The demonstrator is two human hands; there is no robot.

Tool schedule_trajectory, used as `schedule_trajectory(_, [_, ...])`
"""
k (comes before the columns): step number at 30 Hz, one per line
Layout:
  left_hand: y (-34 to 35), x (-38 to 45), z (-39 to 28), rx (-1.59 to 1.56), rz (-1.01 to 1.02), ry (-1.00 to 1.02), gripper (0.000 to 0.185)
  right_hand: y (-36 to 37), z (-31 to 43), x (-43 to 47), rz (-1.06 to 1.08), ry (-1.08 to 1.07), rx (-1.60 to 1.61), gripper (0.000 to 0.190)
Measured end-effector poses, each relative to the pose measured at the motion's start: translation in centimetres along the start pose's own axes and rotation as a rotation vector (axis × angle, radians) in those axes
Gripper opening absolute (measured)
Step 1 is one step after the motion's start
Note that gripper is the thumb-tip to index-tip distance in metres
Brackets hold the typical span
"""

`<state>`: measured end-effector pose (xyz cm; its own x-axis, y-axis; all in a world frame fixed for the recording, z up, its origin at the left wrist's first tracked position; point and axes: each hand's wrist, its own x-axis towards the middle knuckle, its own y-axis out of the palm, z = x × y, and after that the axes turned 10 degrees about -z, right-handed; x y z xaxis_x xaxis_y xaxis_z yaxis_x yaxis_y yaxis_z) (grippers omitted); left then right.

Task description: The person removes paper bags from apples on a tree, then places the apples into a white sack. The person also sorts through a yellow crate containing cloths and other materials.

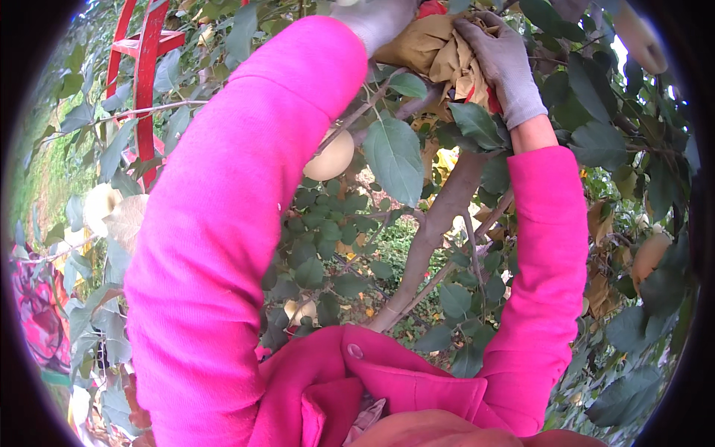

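Observation:
Both my hands are raised among the tree's branches in pale work gloves. My right hand (500, 61) has its fingers curled over the crumpled end of a brown paper fruit bag (427, 47). Red paper shows under that hand. At the bag's left end is my left hand (380, 19), cut off by the top edge, and its fingers are hidden. Just below the bag is a thin branch with broad green leaves (395, 159). A pale apple (330, 156) hangs beside my left sleeve.
A thick branch (427, 240) slants up through the middle. At upper left stands a red ladder (146, 84). More pale fruit hangs at left (101, 208) and right (651, 260). Dense leaves surround both arms. A pink and red patterned item (42, 318) is at far left.

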<state>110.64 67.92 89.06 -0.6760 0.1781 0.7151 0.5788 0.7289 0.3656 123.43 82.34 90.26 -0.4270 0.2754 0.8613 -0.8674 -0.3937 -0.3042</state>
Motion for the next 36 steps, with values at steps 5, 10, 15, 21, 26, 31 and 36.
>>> schedule_trajectory(5, [-0.6, 0.6, 1.0, 0.67, -0.028, 0.498, 0.032, -0.9, -1.3, -0.4, -0.002, -0.003, -0.119, 0.042])
schedule_trajectory(10, [-1.1, -1.5, -1.9, 0.893, 0.038, 0.458, 0.028, -1.0, -0.8, -0.6, 0.036, -0.148, -0.287, 0.041])
schedule_trajectory(15, [-1.2, 0.2, 0.5, 1.103, 0.138, 0.56, 0.023, -1.9, -1.6, -1.7, -0.032, -0.249, -0.462, 0.04])
schedule_trajectory(21, [-2.1, 1.0, 0.5, 1.096, 0.025, 0.589, 0.021, -3.8, -2.5, -3.6, 0.104, -0.139, -0.731, 0.037])
schedule_trajectory(26, [-1.4, 2.4, 2.4, 1.097, -0.047, 0.667, 0.02, -6.0, -3.3, -5.9, 0.105, -0.068, -0.665, 0.038])
schedule_trajectory(31, [-3.6, 5.6, 6.0, 1.034, -0.315, 0.884, 0.021, -1.8, 3.5, -3.7, 0.07, -0.275, -0.209, 0.052])
schedule_trajectory(36, [-2.7, 3.2, 4.3, 0.913, -0.108, 0.592, 0.025, -0.7, 3.4, -0.5, 0.233, -0.124, -0.287, 0.048])
